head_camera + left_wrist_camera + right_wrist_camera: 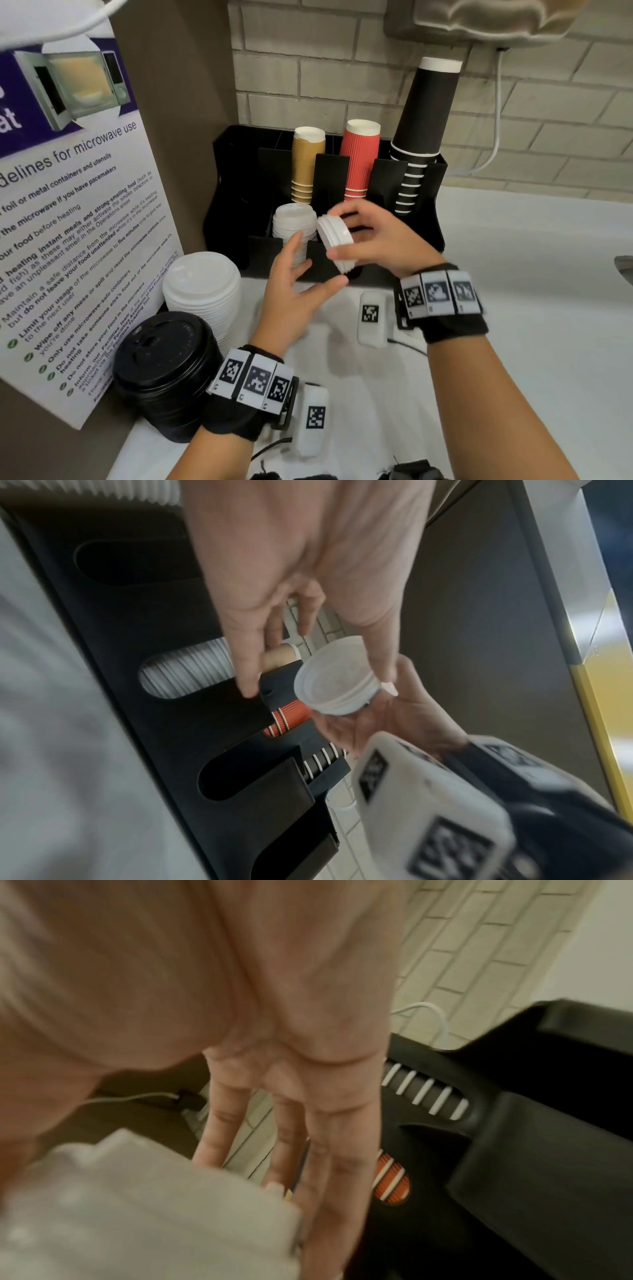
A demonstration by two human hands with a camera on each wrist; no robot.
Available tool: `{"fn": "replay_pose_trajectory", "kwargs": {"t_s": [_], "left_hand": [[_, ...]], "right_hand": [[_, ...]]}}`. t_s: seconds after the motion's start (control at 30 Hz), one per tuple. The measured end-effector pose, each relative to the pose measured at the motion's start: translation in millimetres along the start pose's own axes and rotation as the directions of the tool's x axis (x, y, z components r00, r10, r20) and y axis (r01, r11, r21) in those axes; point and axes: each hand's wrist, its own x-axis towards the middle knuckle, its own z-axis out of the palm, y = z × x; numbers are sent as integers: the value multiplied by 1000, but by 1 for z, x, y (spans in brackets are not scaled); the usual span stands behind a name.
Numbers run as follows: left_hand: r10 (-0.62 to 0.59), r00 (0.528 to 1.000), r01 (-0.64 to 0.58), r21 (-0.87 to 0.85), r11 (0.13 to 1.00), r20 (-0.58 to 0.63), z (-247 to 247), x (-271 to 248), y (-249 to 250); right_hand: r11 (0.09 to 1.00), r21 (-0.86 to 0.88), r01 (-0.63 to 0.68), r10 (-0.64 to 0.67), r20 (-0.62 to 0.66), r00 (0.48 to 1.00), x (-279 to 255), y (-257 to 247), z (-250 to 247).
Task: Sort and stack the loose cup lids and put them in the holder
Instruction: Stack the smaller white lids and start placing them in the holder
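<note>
My right hand [346, 228] grips a short stack of small white lids [334, 245], tilted on edge, just in front of the black holder [236, 178]. My left hand [317, 262] is held flat just left of and below them, fingers straight, its thumb at the stack's lower rim. In the left wrist view the thumb touches the rim of the lids [337, 680]. The right wrist view shows the lids [137, 1218] blurred against my fingers [325, 1150]. A stack of the same small white lids [294, 222] stands in a front slot of the holder.
On the counter at left stand a tall stack of larger white lids [202, 291] and a stack of black lids [168, 363]. The holder's back slots carry tan cups [305, 164], red cups [359, 157] and black cups [421, 130]. A microwave notice [68, 205] leans at left.
</note>
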Motion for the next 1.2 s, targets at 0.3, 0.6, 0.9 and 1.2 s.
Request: {"fn": "replay_pose_trajectory", "kwargs": {"t_s": [0.3, 0.6, 0.9, 1.2], "left_hand": [[-220, 974, 201, 247, 948, 52, 3, -1, -10], [-254, 965, 228, 271, 935, 65, 2, 0, -7], [-251, 966, 228, 248, 941, 66, 0, 0, -8], [-247, 966, 222, 249, 943, 72, 0, 0, -8]], "right_hand": [[763, -637, 114, -102, 56, 993, 113, -11, 14], [678, -717, 161, -58, 166, 984, 136, 4, 32], [535, -826, 176, -20, 196, 980, 127, 12, 35], [479, -868, 130, 60, 180, 982, 125, 13, 32]]}}
